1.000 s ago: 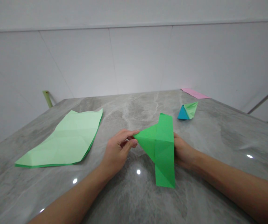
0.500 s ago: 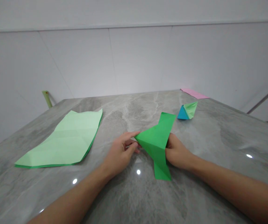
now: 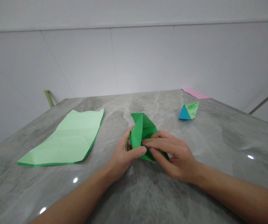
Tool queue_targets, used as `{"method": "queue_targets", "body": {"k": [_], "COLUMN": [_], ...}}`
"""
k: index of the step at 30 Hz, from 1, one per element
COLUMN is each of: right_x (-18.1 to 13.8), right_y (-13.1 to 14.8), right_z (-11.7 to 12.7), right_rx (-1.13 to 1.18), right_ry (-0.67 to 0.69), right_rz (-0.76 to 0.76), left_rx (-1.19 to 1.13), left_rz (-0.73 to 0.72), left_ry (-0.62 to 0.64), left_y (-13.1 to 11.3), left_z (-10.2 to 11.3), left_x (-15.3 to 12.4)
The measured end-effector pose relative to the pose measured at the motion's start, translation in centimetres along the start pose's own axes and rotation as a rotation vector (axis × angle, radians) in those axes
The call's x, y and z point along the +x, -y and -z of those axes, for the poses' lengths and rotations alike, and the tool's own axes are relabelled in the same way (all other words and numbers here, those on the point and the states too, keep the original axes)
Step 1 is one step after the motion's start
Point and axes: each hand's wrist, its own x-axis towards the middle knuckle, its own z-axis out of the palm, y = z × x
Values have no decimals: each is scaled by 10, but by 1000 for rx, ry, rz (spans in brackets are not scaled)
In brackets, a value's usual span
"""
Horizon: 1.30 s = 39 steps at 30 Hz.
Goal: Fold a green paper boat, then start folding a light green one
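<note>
A dark green folded paper sits on the grey marble table between both hands, bunched into a compact shape. My left hand grips its left side, thumb across the front and fingers behind. My right hand lies over its right side, with the fingers pressing the paper down and the thumb underneath. The lower part of the paper is hidden by my fingers.
A stack of light green sheets lies to the left. A small blue and green folded shape stands at the right rear, with a pink sheet at the far corner. A green strip leans at the table's far left edge.
The green paper, held up and spread out before, has been folded in on itself and lowered. My right hand moved from behind it to on top; my left hand shifted its grip.
</note>
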Motion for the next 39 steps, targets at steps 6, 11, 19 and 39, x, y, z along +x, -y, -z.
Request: {"method": "queue_targets", "body": {"k": [6, 11, 19, 39], "right_x": [-4, -5, 0, -2], "right_y": [-14, -14, -6, -4], "right_z": [3, 1, 2, 1], "right_rx": [-70, -42, -205, -81], "right_ry": [-295, -251, -282, -82], "right_rz": [-298, -318, -286, 60], "left_rx": [-127, 329, 518, -145], "left_rz": [171, 40, -64, 233], "left_ry": [140, 206, 123, 24], "left_y": [-10, -9, -9, -14], "left_z": [5, 13, 12, 6], "left_x": [-2, -4, 4, 2]}}
